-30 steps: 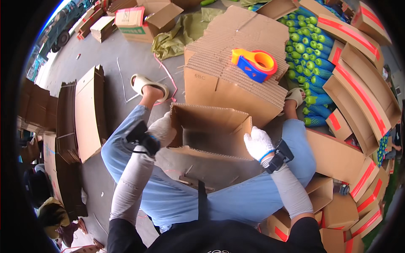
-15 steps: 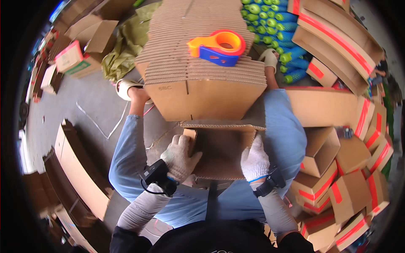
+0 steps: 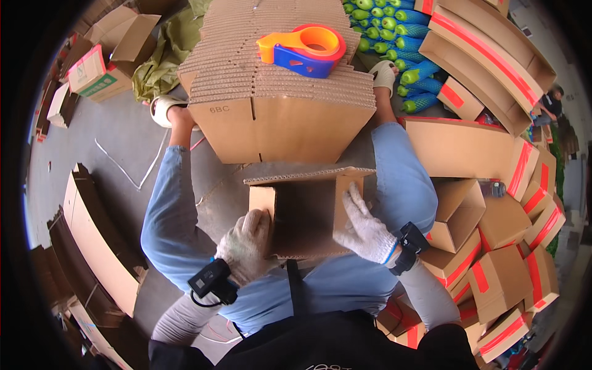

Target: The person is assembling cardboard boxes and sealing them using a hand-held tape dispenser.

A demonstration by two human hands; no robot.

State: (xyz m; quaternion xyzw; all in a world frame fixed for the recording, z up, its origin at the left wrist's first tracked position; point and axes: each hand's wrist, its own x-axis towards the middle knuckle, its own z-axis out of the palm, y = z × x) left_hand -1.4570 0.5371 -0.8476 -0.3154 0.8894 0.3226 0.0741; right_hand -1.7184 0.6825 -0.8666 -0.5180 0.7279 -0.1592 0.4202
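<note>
Carton (image 3: 308, 191) touches left hand (image 3: 244, 245) and right hand (image 3: 366, 231).

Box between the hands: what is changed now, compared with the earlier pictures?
The box has come nearer the lap, away from the cardboard stack. Its left flap is now folded inward, the left hand touching it. The right hand has loosened its grip; its open fingers lie against the right side. The tape dispenser stayed on the stack.

White-gloved hands (image 3: 368, 234), grey sleeves (image 3: 430, 295)
</note>
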